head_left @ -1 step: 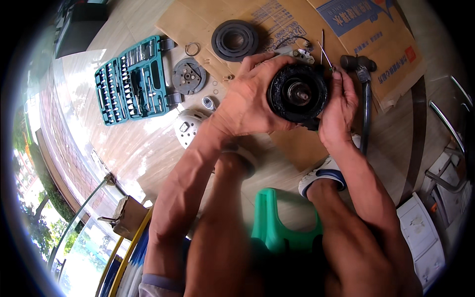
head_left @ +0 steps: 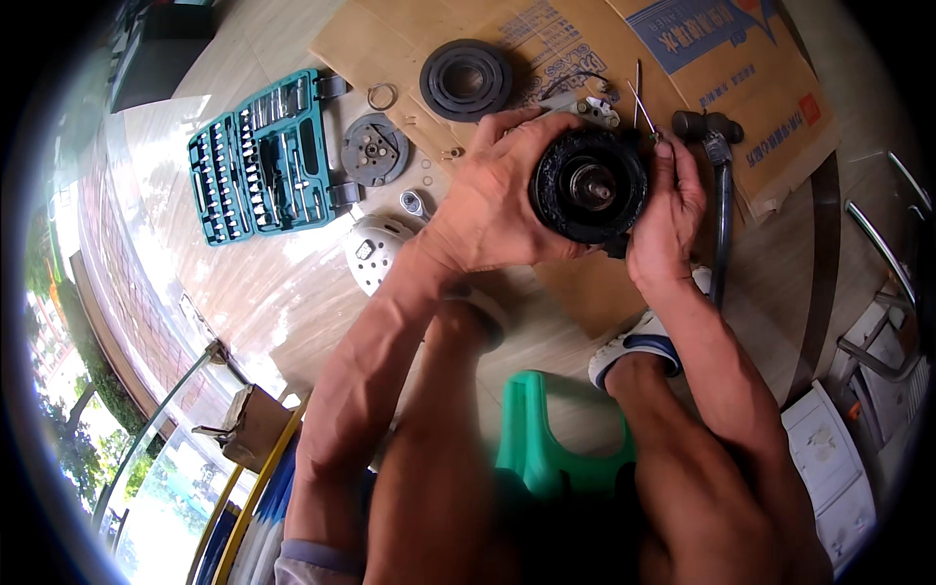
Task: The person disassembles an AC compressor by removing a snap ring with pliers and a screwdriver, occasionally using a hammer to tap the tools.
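Between my hands is what looks like a compressor, its black ring-shaped end (head_left: 546, 210) facing up. A metal shaft (head_left: 591, 186) stands in the middle of the ring. My left hand (head_left: 502, 200) wraps round the left side, fingers over the far edge. Against the right side rests my right hand (head_left: 668, 210), its fingers curled and partly hidden. Two thin metal rods (head_left: 638, 93) show just beyond the right fingertips; whether the fingers touch them I cannot tell. A pale metal part (head_left: 597, 110) shows behind the ring, with a dark wire (head_left: 575, 76).
A black grooved pulley (head_left: 465, 80) lies on the cardboard (head_left: 390, 39). Left of it are a round clutch plate (head_left: 374, 149), a metal ring (head_left: 381, 96), a ratchet (head_left: 413, 203) and a teal socket set (head_left: 268, 156). A hammer (head_left: 721, 185) lies right; a green stool (head_left: 526, 429) is below.
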{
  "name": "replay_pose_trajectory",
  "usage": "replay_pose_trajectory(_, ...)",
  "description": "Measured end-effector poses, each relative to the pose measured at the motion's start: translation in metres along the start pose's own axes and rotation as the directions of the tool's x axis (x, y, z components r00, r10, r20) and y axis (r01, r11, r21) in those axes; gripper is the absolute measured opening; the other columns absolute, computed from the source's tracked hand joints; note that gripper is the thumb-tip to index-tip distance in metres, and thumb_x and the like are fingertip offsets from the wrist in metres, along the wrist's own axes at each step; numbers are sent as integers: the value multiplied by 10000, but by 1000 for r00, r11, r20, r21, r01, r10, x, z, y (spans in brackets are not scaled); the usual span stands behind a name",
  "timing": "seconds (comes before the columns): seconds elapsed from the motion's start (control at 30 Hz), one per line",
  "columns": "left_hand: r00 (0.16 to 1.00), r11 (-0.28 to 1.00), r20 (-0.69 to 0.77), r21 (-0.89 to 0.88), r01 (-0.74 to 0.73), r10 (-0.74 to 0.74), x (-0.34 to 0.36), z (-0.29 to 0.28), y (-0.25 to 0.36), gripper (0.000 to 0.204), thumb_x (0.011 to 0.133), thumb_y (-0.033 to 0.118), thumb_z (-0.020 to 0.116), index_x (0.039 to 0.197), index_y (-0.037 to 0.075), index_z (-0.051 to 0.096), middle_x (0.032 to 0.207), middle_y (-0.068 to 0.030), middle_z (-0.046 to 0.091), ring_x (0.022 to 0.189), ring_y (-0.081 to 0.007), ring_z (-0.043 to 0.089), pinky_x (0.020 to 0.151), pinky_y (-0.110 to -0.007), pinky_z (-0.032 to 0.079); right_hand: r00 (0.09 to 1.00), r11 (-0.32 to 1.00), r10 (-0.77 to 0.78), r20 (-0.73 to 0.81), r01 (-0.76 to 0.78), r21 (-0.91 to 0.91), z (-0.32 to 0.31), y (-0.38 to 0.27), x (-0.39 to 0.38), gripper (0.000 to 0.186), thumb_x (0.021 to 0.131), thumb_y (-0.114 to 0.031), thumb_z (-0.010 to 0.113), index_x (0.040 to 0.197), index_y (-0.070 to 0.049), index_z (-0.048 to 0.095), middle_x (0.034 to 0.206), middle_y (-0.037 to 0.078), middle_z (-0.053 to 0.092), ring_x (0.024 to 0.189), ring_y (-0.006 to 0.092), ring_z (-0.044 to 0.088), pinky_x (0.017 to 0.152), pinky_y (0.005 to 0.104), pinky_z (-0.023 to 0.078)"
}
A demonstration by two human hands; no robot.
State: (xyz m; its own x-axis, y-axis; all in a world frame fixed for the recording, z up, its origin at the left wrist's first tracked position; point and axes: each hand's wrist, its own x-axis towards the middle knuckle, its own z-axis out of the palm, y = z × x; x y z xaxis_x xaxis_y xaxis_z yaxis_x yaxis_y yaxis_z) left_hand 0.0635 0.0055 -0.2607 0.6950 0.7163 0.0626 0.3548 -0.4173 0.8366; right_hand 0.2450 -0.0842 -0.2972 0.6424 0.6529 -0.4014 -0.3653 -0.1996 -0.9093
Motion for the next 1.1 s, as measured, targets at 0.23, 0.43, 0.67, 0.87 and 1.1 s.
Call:
replay_pose_trajectory(0.23,973,979,-140,66,195,-185,-24,13,23,1140,527,424,1033,1459,25,511,1362,-155,628,1298,-399,515,1124,-488,415,987,967,-118,110,140,-213,21,-16,2,312,1115,-196,580,1330,14,663,1003,66,747,931,124,664,876,287,539)
replay_pose_trajectory(0.43,914,929,-195,27,368,-356,-44,21,50,1173,606,482,1006,1512,7,431,1433,-196,550,1315,-436,476,1124,-510,401,925,928,-45,377,179,-328,36,-34,30,298,1105,-165,587,1307,39,670,957,87,750,902,144,700,838,291,565)
replay_pose_trajectory(0.67,919,914,-39,96,395,-393,-62,-4,69,1091,680,353,975,1537,3,399,1393,-209,569,1265,-430,516,1097,-526,409,834,938,42,550,157,-309,67,-48,31,276,1101,-134,580,1274,60,670,905,88,729,831,162,735,778,292,592)
replay_pose_trajectory(0.87,975,933,-121,287,216,-188,-42,-10,32,1016,618,329,977,1443,0,483,1329,-189,596,1200,-389,554,982,-504,435,783,963,150,604,23,-269,88,-55,47,360,1119,-224,580,1362,38,613,1028,95,708,981,201,757,899,287,605)
replay_pose_trajectory(1.1,982,982,190,184,-47,11,-16,-51,-9,1135,616,440,1002,1546,94,452,1631,-171,427,1518,-427,382,1253,-524,345,940,984,35,339,26,-174,30,-49,58,394,1109,-259,593,1424,-22,584,1232,182,698,1153,285,725,1021,356,591)
